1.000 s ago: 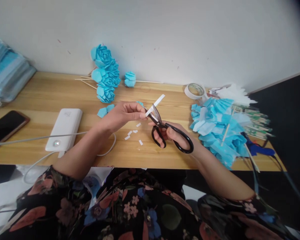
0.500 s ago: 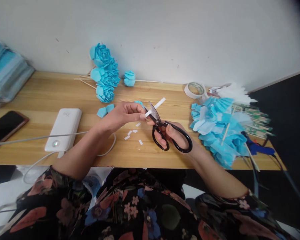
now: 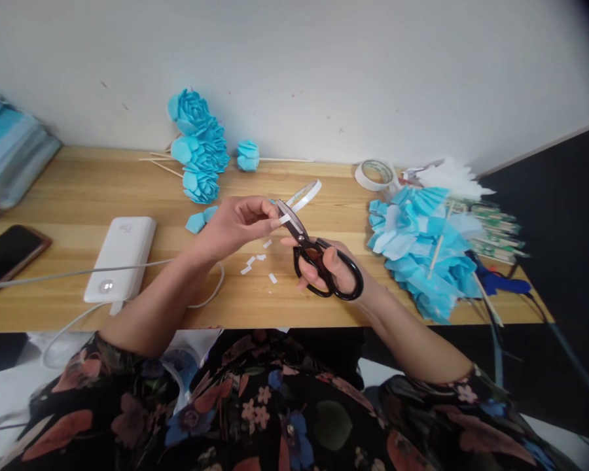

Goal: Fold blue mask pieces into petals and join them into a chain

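Note:
My left hand (image 3: 243, 222) pinches one end of a narrow white strip (image 3: 314, 190), whose far part curls up and to the right. Black-handled scissors (image 3: 302, 240) are in my right hand (image 3: 338, 268), thumb and fingers through the loops. Their blades are nearly together across the strip, just beyond my left fingertips. On the table below lie several small white cut pieces (image 3: 261, 257). Blue petals (image 3: 196, 222) rest beside my left wrist, and a bit of blue behind the left fingers is mostly hidden.
Blue paper-like flowers on sticks (image 3: 201, 150) and one small bud (image 3: 248, 156) lie near the wall. At right are a tape roll (image 3: 373, 175), a blue petal pile (image 3: 422, 242) and a blue-handled tool (image 3: 505, 282). A cabled power bank (image 3: 120, 258) and phone (image 3: 12, 248) lie left.
The scissor blades have closed from a wider gap, and the handles have come together. The strip, straight before, now bends into a curl. The whole view has shifted slightly.

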`<state>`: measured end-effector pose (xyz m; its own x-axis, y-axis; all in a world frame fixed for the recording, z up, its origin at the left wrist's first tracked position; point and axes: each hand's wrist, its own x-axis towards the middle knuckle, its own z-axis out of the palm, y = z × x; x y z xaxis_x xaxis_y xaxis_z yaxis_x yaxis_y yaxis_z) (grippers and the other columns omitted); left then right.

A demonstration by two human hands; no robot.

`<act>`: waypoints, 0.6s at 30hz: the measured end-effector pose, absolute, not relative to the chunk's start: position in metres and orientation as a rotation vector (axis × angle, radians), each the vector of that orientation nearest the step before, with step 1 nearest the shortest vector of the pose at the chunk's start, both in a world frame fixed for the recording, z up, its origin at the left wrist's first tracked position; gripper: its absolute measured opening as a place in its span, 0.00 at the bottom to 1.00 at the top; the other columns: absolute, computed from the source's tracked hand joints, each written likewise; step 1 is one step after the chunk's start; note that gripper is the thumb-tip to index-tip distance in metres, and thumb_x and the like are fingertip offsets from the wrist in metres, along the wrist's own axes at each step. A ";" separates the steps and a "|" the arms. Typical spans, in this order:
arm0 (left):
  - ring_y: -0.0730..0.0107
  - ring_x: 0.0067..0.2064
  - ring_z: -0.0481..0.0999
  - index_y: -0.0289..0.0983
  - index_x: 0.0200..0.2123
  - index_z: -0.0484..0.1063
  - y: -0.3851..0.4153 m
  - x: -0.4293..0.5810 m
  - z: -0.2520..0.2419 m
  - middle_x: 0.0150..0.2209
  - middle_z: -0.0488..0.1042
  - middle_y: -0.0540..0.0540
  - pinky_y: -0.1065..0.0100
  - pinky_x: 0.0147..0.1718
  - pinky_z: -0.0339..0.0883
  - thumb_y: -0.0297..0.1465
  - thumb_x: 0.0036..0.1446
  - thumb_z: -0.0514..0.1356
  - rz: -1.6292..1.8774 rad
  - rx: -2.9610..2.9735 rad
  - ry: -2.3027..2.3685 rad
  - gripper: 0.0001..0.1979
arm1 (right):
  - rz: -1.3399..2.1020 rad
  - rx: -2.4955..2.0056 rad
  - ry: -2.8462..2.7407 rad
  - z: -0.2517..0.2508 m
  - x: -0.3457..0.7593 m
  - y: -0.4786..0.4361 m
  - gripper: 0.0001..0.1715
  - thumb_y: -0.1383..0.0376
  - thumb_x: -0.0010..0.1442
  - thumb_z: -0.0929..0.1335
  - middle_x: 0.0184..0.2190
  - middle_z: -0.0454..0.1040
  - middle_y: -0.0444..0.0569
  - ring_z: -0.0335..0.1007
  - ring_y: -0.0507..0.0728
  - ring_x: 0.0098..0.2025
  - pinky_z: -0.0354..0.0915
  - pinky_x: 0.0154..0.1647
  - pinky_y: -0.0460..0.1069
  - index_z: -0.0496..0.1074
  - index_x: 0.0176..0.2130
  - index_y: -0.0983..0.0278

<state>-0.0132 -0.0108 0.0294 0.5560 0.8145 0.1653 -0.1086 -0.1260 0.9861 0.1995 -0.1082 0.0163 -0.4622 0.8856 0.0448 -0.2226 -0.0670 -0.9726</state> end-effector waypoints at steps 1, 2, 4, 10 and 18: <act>0.69 0.35 0.75 0.35 0.28 0.76 -0.011 -0.013 0.030 0.33 0.79 0.45 0.66 0.39 0.69 0.44 0.52 0.75 0.906 1.510 0.639 0.19 | 1.672 -0.721 -1.368 0.012 0.200 -0.107 0.43 0.34 0.65 0.64 0.27 0.61 0.37 0.53 0.45 0.21 0.79 0.38 0.51 0.75 0.61 0.63; 0.68 0.36 0.76 0.35 0.29 0.76 -0.012 -0.013 0.030 0.32 0.78 0.45 0.66 0.40 0.69 0.44 0.53 0.74 0.924 1.526 0.638 0.19 | 1.669 -0.684 -1.380 0.008 0.201 -0.105 0.45 0.33 0.64 0.63 0.28 0.62 0.38 0.55 0.45 0.23 0.79 0.42 0.52 0.74 0.62 0.62; 0.67 0.37 0.76 0.36 0.29 0.75 -0.012 -0.014 0.030 0.33 0.78 0.45 0.64 0.42 0.70 0.42 0.55 0.73 0.963 1.567 0.624 0.17 | 1.648 -0.650 -1.402 0.001 0.202 -0.103 0.48 0.31 0.62 0.63 0.31 0.62 0.40 0.57 0.48 0.28 0.78 0.49 0.55 0.72 0.63 0.61; 0.63 0.41 0.78 0.37 0.30 0.74 -0.015 -0.014 0.033 0.36 0.79 0.44 0.61 0.48 0.70 0.36 0.58 0.70 1.044 1.725 0.663 0.10 | 1.594 -0.715 -1.405 -0.001 0.199 -0.104 0.51 0.29 0.61 0.62 0.33 0.62 0.42 0.56 0.50 0.31 0.75 0.54 0.58 0.71 0.64 0.61; 0.62 0.40 0.79 0.38 0.27 0.73 -0.006 -0.017 0.031 0.34 0.80 0.45 0.62 0.48 0.70 0.33 0.53 0.70 1.157 1.794 0.871 0.09 | 1.256 -0.796 -1.439 0.024 0.199 -0.103 0.45 0.32 0.58 0.68 0.30 0.62 0.42 0.58 0.52 0.31 0.74 0.56 0.61 0.76 0.58 0.61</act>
